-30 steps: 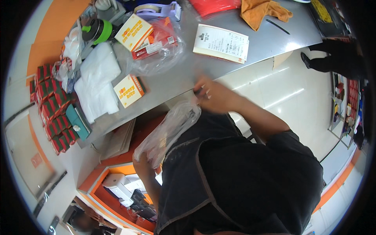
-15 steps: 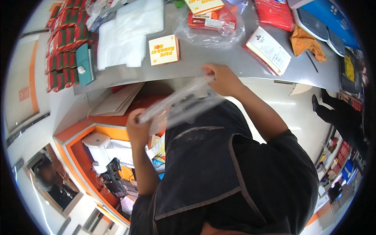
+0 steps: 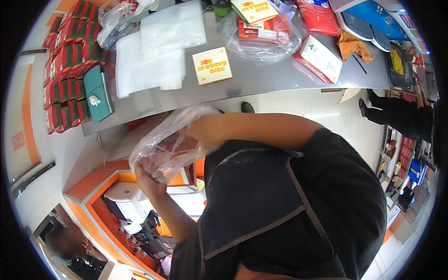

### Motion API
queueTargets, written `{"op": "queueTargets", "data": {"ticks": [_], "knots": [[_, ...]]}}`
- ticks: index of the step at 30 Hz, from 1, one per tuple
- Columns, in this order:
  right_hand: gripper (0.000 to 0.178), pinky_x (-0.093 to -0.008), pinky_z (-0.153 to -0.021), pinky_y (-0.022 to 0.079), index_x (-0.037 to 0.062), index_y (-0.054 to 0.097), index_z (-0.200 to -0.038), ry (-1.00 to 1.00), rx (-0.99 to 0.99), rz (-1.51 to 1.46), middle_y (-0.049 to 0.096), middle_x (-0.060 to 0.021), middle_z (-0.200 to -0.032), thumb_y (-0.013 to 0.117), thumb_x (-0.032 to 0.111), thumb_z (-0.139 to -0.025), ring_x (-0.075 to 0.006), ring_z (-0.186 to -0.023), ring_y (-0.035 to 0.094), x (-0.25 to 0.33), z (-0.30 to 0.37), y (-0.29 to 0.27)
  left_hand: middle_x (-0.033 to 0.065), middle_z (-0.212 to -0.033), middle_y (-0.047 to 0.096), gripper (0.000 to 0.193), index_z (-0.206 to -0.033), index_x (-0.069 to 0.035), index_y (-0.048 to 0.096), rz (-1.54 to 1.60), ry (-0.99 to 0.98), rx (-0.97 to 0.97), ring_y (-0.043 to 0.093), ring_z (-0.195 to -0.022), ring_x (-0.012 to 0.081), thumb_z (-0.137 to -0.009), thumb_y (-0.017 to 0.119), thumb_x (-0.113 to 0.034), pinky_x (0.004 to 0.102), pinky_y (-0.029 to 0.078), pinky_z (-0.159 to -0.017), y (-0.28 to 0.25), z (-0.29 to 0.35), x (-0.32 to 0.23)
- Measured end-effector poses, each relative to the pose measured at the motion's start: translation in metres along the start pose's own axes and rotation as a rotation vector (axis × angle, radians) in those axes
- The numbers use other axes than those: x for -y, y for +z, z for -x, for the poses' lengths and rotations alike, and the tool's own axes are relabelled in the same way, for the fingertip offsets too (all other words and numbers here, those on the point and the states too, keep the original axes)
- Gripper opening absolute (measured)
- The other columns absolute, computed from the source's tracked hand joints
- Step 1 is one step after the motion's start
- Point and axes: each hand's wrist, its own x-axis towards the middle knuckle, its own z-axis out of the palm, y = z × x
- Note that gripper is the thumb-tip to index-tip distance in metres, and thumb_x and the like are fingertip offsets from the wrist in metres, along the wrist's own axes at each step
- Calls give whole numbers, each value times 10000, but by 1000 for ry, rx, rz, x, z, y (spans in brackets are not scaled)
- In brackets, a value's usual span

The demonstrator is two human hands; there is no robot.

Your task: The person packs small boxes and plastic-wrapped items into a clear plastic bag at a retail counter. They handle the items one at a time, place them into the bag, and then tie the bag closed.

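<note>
A clear plastic bag [image 3: 161, 140] hangs puffed and crumpled in front of my body, off the near edge of the table. Down at its lower left end, my left hand [image 3: 150, 181] is closed on the film. My right hand [image 3: 205, 132] reaches across to the bag's right side; motion blur and film hide its fingers, and I cannot tell whether it is inside the bag or against it. On the steel table [image 3: 252, 81] beyond lies a small white and yellow printed box [image 3: 212, 66]. Flat stacks of white translucent bags [image 3: 149, 63] are left of it.
Red and green packets [image 3: 70, 60] are piled at the left, beside a teal folder [image 3: 97, 95]. Further right are a bagged red box [image 3: 263, 32], a white-topped box [image 3: 321, 58], an orange cloth [image 3: 353, 45] and a pen [image 3: 360, 64]. A person in black [image 3: 401, 109] stands at right.
The bag went from stretched flat between both hands to opened and puffed out. My right hand moved left and down toward my left hand, which shifted slightly left and lower.
</note>
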Motion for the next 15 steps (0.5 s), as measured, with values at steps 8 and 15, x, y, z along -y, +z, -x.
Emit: {"op": "queueTargets", "data": {"ticks": [8,15], "knots": [[680,-594,-1185,230,243,478,-1503,228,257,-75,269,-149,-1638,735,355,-884,-365,-1503,245,-114,-29,-40,171,-1390,554,525,-1471,-104,434,342,-50,623,554,-1240,403,-1069,354,-431,646,469,-1003,-15,-94,-43],[513,-514,-1169,304,156,636,-1317,150,-113,-157,534,-137,-1445,724,406,-877,-321,-1379,450,-140,-11,-15,109,-1033,652,498,-1525,-129,389,64,-153,366,655,-841,225,-1083,314,-346,443,614,-722,109,-58,-41]]}}
